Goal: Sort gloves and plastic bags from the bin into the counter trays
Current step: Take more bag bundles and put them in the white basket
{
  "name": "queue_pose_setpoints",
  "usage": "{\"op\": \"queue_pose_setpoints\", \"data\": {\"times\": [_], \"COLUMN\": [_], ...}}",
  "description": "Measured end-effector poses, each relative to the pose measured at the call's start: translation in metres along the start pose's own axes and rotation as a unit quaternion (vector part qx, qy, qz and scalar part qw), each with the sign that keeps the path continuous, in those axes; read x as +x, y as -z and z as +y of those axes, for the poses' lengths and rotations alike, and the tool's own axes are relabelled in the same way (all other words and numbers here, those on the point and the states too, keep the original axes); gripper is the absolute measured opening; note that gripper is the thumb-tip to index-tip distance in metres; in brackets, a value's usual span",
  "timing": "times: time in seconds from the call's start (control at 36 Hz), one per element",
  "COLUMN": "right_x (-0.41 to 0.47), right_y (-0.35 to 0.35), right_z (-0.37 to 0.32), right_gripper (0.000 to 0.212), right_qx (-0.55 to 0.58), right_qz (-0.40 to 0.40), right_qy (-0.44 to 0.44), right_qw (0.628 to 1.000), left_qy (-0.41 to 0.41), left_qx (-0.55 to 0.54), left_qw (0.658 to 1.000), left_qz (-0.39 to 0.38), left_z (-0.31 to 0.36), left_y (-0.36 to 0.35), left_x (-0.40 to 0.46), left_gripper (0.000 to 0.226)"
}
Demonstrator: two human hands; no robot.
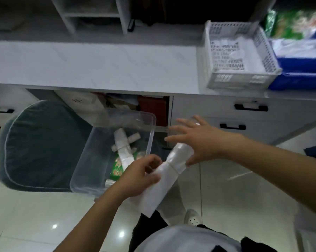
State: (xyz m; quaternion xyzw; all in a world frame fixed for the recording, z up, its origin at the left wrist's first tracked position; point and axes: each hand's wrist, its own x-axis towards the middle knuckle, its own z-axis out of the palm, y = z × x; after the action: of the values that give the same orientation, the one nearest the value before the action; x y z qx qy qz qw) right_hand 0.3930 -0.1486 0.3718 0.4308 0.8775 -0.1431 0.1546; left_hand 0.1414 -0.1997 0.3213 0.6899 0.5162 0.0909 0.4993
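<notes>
Two hands (140,174) (199,140), bag roll (167,177) between — gripped

Bare forearms (273,160), white shirt (188,239), dark trousers (148,226), white perforated shoe (191,217)

The bundle (164,177) is white, with a glossy clear wrap at its upper end. The bin (117,151) is clear plastic; inside lie white and beige packs (124,148) and a green packet (118,165) with red and yellow print. The cushion (42,144) is dark teal with pale piping. The counter (99,64) is pale grey marble with faint veins. The tray (239,55) is white lattice. Beside it sits a blue tray (299,77), its blurred contents seemingly green and white. The drawer handles (250,107) are black.
</notes>
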Motion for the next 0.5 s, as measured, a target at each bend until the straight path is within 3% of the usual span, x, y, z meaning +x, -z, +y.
{"op": "queue_pose_setpoints", "data": {"times": [0.11, 0.17, 0.36, 0.5], "right_x": [-0.053, -0.081, -0.151, -0.177], "right_y": [-0.007, -0.021, -0.044, -0.019], "right_z": [0.018, 0.025, 0.053, 0.065], "right_gripper": [0.035, 0.022, 0.012, 0.015], "right_qx": [0.001, 0.050, 0.037, -0.038], "right_qz": [-0.040, -0.059, -0.042, -0.034], "right_qy": [-0.021, -0.047, -0.091, -0.090], "right_qw": [0.999, 0.996, 0.994, 0.995], "left_qy": [-0.056, -0.070, -0.088, -0.090], "left_qx": [0.082, 0.106, 0.173, 0.193], "left_qw": [0.994, 0.990, 0.976, 0.970], "left_qz": [-0.042, -0.055, -0.100, -0.115], "left_z": [0.045, 0.060, 0.101, 0.121], "left_y": [-0.030, -0.044, -0.082, -0.100], "left_x": [-0.003, -0.001, 0.015, 0.026], "left_gripper": [0.030, 0.030, 0.041, 0.075]}}
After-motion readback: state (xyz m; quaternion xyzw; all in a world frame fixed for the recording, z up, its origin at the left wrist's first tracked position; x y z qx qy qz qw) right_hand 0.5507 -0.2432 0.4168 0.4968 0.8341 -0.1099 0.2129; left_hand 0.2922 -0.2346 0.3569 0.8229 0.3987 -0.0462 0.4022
